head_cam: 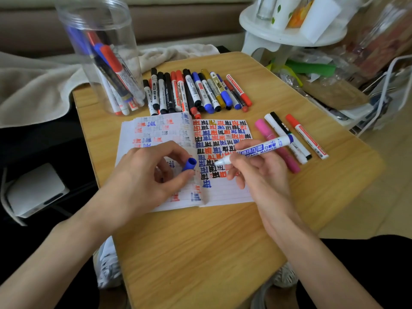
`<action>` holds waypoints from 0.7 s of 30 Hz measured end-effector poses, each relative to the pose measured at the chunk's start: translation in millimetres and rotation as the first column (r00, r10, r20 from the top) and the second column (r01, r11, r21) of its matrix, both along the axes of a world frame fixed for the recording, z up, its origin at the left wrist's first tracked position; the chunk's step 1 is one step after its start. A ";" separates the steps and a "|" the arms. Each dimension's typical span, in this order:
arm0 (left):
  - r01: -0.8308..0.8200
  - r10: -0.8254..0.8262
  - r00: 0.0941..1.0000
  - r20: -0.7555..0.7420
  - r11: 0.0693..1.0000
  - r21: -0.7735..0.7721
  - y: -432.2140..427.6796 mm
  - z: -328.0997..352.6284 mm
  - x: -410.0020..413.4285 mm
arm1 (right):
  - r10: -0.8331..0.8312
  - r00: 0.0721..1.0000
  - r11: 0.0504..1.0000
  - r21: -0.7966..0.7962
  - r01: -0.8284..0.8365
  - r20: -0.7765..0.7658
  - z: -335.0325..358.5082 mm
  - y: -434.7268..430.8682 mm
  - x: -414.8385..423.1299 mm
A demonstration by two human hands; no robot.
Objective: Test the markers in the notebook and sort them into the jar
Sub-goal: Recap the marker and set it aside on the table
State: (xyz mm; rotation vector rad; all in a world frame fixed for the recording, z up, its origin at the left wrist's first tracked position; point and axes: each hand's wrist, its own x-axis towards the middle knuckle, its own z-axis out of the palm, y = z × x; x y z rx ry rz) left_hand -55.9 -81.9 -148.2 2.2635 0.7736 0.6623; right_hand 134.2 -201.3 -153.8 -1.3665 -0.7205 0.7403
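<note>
Head view: right hand (252, 168) pinches the uncapped blue marker (256, 150), tip over the notebook (223, 192) at mid-table; left hand (147, 172) pinches its cap (189, 164). Press lightly on blank lines; the jar (107, 63) waits at the far-left corner.

You have a beige towel (33, 85) behind the wooden table (200, 241), a white stool (289, 34) far right, a white box (35, 190) left.

We see soft, even daylight, brightest upper right, with faint shadows under the hands (142, 172). Edges bow from wide-angle distortion; the jar (100, 52) and far clutter blur.
</note>
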 end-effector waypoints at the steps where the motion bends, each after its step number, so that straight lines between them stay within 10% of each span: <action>1: -0.001 0.001 1.000 0.004 1.000 0.004 0.0 -0.7 0.1 | 0.008 1.000 1.000 -0.003 -0.008 -0.006 1.2 -0.6 1.2; 21: 0.075 -0.080 0.993 0.092 0.996 0.052 3.4 -5.4 7.2 | 0.259 0.966 0.964 -0.055 -0.260 -0.019 11.9 -2.1 7.1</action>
